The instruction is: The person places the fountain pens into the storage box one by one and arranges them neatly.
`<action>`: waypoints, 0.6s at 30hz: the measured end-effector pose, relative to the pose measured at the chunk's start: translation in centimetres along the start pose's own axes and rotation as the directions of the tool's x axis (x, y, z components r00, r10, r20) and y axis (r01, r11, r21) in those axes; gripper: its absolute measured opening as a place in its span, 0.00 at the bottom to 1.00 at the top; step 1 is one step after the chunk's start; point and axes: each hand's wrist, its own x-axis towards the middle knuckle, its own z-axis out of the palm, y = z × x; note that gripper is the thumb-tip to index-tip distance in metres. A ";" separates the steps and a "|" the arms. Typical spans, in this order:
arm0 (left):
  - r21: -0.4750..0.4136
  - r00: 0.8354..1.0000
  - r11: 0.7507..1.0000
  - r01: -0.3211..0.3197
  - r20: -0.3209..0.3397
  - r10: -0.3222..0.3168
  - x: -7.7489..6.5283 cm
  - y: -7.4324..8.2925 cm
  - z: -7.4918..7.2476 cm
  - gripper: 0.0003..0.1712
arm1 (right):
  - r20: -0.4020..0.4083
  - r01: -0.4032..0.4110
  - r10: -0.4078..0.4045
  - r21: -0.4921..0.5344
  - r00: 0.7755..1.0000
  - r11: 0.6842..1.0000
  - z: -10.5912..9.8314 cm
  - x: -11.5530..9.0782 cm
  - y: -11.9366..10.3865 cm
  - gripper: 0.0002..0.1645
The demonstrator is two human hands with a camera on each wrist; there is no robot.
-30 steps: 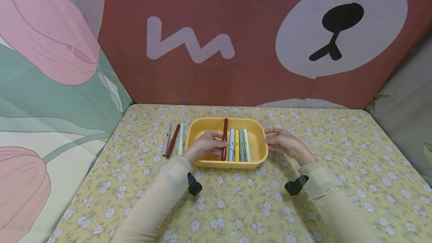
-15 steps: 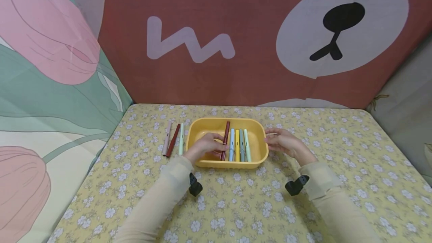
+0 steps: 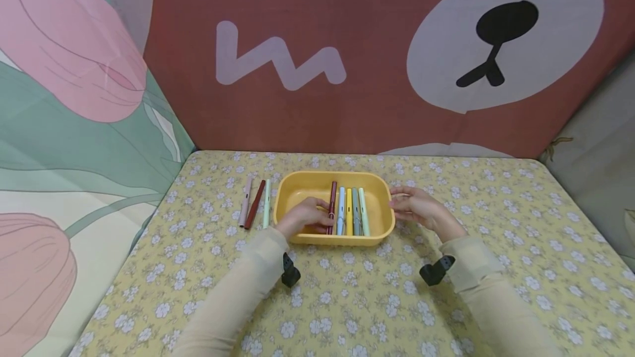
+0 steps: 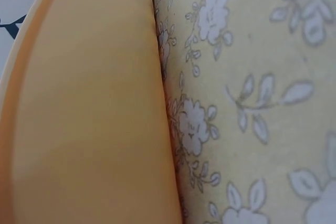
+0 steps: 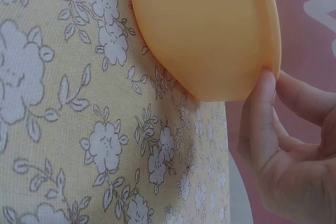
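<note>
A yellow plastic tray (image 3: 317,240) with rounded corners sits on the table. Reaching over its front left side, my left hand (image 3: 305,216) holds the lower part of a dark red pen (image 3: 333,194) between thumb and fingers. Right of that pen lie a light blue pen (image 3: 340,206), a yellow pen (image 3: 349,208), a grey-blue pen (image 3: 356,208) and a mint pen (image 3: 364,208), side by side. My right hand (image 3: 421,209) pinches the tray's right rim, thumb and fingers either side of it in the right wrist view. The left wrist view shows only the tray's outer wall (image 4: 94,103) and cloth.
Left of the tray, a pale mauve pen (image 3: 245,203), a second dark red pen (image 3: 255,205) and another mint pen (image 3: 267,203) lie on the flowered yellow tablecloth (image 3: 322,302). Behind the table hangs a red backdrop (image 3: 377,109) printed with a bear face.
The dark red pen has come down and slightly right, from above the tray's back rim to lying next to the light blue pen. My right hand has stayed at the rim.
</note>
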 end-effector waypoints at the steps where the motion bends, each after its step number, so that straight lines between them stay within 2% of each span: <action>1: -0.003 1.000 1.000 0.000 -0.003 0.000 0.1 0.0 0.1 0.27 | 0.001 0.001 -0.001 0.000 1.000 1.000 0.0 0.0 0.0 0.33; 9: -0.024 1.000 1.000 -0.005 0.011 0.005 0.4 0.1 0.6 0.29 | 0.003 -0.004 0.004 0.007 1.000 1.000 0.0 0.0 0.0 0.33; 18: -0.007 1.000 1.000 0.019 0.000 -0.019 0.0 0.7 0.8 0.32 | 0.001 -0.006 0.006 0.003 1.000 1.000 0.0 0.1 0.0 0.33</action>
